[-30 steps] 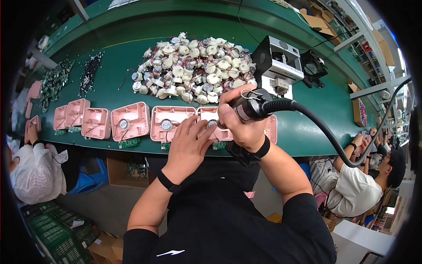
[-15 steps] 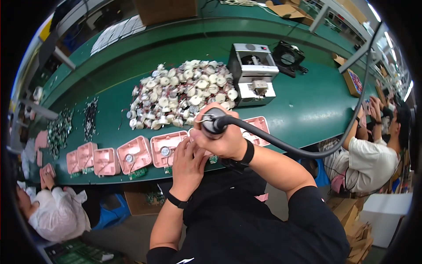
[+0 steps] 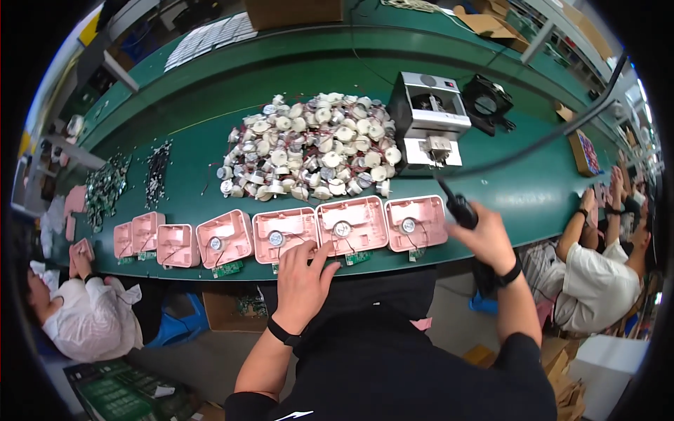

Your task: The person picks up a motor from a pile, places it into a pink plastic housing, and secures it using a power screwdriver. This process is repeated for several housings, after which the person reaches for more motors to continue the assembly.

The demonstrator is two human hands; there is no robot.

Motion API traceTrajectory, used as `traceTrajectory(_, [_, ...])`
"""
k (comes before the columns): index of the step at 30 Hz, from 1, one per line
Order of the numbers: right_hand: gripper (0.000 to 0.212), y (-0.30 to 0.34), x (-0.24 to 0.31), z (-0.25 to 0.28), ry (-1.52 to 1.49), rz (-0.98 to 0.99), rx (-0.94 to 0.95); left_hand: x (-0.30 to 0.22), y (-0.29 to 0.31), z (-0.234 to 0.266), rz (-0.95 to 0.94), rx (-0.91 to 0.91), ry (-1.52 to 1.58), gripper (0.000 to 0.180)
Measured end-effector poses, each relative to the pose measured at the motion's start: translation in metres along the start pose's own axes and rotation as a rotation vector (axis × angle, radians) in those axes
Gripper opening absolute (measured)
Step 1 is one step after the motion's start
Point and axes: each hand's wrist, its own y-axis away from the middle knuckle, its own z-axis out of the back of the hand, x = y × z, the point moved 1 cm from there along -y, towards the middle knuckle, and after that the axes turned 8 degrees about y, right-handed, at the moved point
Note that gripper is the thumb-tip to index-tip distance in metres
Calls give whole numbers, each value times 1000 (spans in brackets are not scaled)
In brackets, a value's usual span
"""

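My right hand (image 3: 484,238) grips a black electric screwdriver (image 3: 460,210) with a thick black cable, slightly blurred, just right of the last pink plastic housing (image 3: 428,228). My left hand (image 3: 303,281) lies at the table's front edge with fingers apart, its fingertips at the near rim of the middle pink housing (image 3: 368,219); it holds nothing. A round silver speaker-like part (image 3: 342,229) sits in that housing, and a green circuit board (image 3: 358,258) hangs from it by wires. Several more pink housings with boards line the edge leftward.
Behind the housings lies a heap of white round motor-like parts (image 3: 309,147). A grey metal machine (image 3: 428,116) and a black fan (image 3: 486,104) stand to its right. Small green boards (image 3: 107,189) are piled at the left. Other people sit on both sides.
My right hand has swung right with the screwdriver, away from the middle housing, uncovering it and the one at right. The left hand stays near the edge, its fingers more spread.
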Motion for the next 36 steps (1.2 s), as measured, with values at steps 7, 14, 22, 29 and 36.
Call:
traceTrajectory(7, [42, 27, -11, -21, -118, -72, 133, -8, 0, -13, -8, -14, 33, 37])
traceTrajectory(14, [40, 21, -43, -3, -121, -126, 17, -32, -18, -44, -33, -20, 68, 36])
traceTrajectory(22, [30, 9, -86, 18, -25, -295, -16, -70, -38, -53, -68, -12, 117, 44])
traceTrajectory(29, [20, 21, -66, 78, -442, -138, -463, -16, -24, 1, 144, -221, -58, 41])
traceTrajectory(36, [16, -46, -118, 66, -718, 87, -848, 14, -22, 7, 237, -185, -79, 30])
